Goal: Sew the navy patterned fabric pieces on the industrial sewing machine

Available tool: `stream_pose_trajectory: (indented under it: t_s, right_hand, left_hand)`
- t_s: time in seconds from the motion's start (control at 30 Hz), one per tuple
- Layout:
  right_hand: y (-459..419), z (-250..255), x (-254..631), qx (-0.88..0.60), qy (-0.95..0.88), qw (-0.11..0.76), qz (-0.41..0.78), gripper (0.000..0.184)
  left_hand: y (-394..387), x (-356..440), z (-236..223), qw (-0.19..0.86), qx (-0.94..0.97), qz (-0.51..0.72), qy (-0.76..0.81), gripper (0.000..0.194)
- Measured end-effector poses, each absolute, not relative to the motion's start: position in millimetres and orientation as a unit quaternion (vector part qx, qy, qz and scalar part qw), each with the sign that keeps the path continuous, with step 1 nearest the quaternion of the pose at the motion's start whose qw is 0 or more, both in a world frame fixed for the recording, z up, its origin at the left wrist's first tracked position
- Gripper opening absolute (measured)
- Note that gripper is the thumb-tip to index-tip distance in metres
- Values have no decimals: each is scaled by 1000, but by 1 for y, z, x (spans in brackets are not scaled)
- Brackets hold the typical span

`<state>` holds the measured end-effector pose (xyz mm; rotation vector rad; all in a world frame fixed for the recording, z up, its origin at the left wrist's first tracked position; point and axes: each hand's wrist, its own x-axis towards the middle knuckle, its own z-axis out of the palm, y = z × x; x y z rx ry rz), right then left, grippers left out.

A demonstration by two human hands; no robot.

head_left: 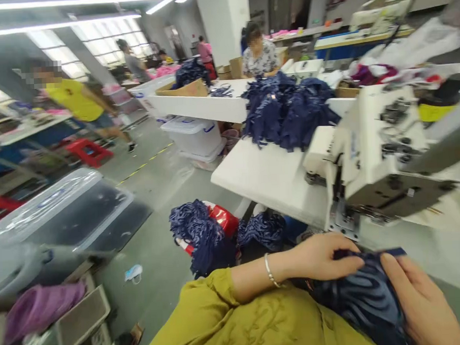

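Two bare hands on one navy fabric piece [368,288], lower right of frame, in front of the wearer's olive top [267,318]. Left hand [325,257], silver bracelet [270,270] at the wrist: fingers curled, thumb pressed along the near edge, cloth pinched. Right hand [418,291]: thumb on top, fingers mostly hidden behind, gripping the other side. Cloth is bunched, wavy lighter-blue pattern showing between the hands, rest hanging toward bottom edge. Sewing machine [385,160] just above the hands at right; cloth reads as in front of the needle area, contact with the machine can't be told. White tabletop [268,176] center right, big heap of navy pieces [284,111] on its far part. Two more bundles below the table edge, center: one patterned bundle [196,230] beside red-and-white packaging [222,219], another bundle [263,229] to its right. Floor, lower left: blue face mask [134,273], purple cloth [41,308]. Clear lidded box [63,205] mid left. Co-worker in yellow shirt [74,100] upper left; another in patterned top [261,62] upper center.
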<state>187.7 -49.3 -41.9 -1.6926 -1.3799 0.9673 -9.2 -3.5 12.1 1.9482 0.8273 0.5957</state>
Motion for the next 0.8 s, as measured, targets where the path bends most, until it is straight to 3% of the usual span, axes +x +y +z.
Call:
stream_pose_trajectory:
  t_s: [0.1, 0.33, 0.53, 0.8]
  right_hand:
    - [-29, -16, 175, -612, -438, 454, 477, 38]
    - [21, -36, 166, -522, -452, 542, 479, 26]
    - [45, -29, 165, -556, -522, 513, 394, 29]
    - [51, -10, 165, -563, -591, 491, 304, 31]
  left_hand:
    - [-3, -8, 20, 371, 809, 260, 375, 25]
    - [2, -9, 2, 180, 862, 246, 405, 34]
    - [3, -18, -11, 5, 919, 148, 365, 52]
    - [-7, -9, -16, -40, 905, 126, 403, 52]
